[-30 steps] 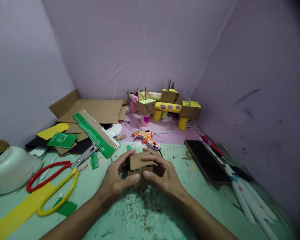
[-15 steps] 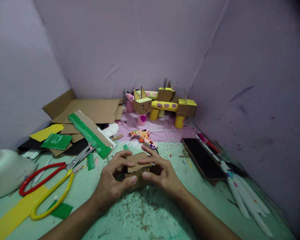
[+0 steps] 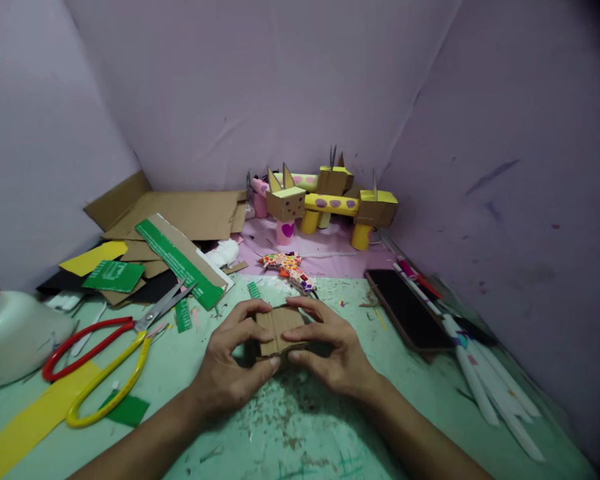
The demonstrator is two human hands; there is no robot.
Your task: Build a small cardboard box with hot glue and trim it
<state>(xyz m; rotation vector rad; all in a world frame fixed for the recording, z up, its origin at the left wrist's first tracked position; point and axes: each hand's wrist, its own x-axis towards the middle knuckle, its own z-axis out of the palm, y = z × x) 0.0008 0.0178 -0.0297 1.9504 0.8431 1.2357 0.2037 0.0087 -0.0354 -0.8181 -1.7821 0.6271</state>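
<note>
Between my two hands is a small brown cardboard box (image 3: 276,328), low over the green tabletop, its ridged upper face turned up toward me. My left hand (image 3: 237,347) grips its left side, thumb at the near edge and fingers on the top and far edge. From the right, my right hand (image 3: 330,343) holds it in the same way, fingertips on the top face and thumb at the near edge. The box's sides and underside are mostly hidden. Just beyond it lies a flower-patterned glue gun (image 3: 293,268).
Scissors (image 3: 143,327) with red and yellow handles lie open at left, near a white bowl-like object (image 3: 17,340) and cardboard scraps (image 3: 180,260). A phone (image 3: 407,310) and white sticks (image 3: 490,380) lie right. Cardboard animal figures (image 3: 330,203) stand at the back.
The box has tipped so its top face shows more and its near side less. Both thumbs have shifted along the near edge. The view has tilted slightly.
</note>
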